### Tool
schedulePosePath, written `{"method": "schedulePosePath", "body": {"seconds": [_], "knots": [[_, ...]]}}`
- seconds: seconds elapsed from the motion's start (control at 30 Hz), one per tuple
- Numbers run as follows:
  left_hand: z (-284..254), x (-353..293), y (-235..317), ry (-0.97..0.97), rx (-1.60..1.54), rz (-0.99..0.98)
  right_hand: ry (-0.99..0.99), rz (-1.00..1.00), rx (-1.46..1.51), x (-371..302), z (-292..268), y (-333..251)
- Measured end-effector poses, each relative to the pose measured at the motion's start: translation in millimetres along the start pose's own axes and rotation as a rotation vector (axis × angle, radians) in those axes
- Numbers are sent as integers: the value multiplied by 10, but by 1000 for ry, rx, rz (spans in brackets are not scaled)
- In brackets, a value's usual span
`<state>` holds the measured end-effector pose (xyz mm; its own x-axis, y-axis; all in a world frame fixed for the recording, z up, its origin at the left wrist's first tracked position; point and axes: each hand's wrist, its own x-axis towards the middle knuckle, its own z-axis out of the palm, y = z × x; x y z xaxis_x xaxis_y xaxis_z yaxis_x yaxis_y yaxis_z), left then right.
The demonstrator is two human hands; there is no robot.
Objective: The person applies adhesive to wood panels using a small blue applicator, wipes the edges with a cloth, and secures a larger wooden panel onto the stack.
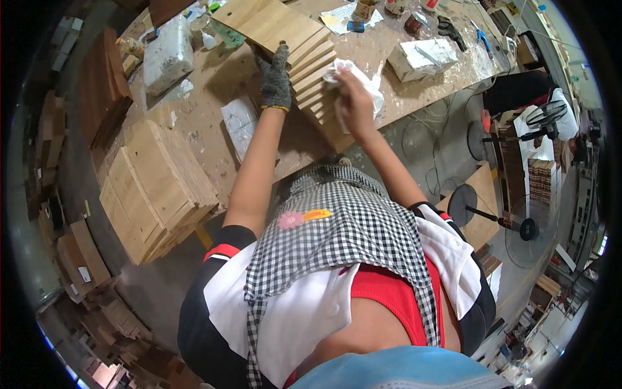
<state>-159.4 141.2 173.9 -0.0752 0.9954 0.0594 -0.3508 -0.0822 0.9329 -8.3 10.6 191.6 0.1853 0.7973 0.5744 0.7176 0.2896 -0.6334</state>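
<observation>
A fanned stack of light wooden boards [285,29] lies at the far middle of the workbench, its stepped edges facing right. My left hand [275,84], in a grey knit glove, grips the near left edge of the boards, one digit over the top and others partly hidden below. In my bare right hand [354,100] is a bunched white cloth [370,87], pressed against or close beside the board edges; the fingers are closed around it and slightly blurred. Under the stack, a wooden piece [334,135] reaches the bench's near edge.
On the workbench [214,78] stand white wrapped blocks [422,59], a dark glove [451,32], blue-handled pliers [482,40] and stained cans [414,24]. More light boards [159,188] are piled at the near left, with dark brown boards [103,91] beyond. Fans [472,207] and cables occupy the right.
</observation>
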Motion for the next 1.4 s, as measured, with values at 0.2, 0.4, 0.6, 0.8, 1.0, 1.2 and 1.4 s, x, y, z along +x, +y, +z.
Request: {"method": "schedulePosePath", "body": {"seconds": [0.2, 0.4, 0.6, 0.8, 1.0, 1.2, 1.4], "knots": [[-39, 94, -247, 30, -69, 6, -228, -279, 48, -429, 385, -156], [107, -87, 1, 96, -61, -32, -114, 99, 195, -151, -168, 37], [-58, -23, -76, 107, -81, -18, -81, -153, -233, -424, 266, 116], [-163, 57, -251, 113, -121, 66, -407, -474, 48, -573, 489, -182], [-101, 109, -332, 143, -19, 18, -206, -127, 121, -475, -37, 235], [34, 166, -412, 201, -29, 36, -73, -200, -96, -576, 321, 154], [20, 84, -368, 226, -153, 56, -316, -377, 200, -871, 381, 48]]}}
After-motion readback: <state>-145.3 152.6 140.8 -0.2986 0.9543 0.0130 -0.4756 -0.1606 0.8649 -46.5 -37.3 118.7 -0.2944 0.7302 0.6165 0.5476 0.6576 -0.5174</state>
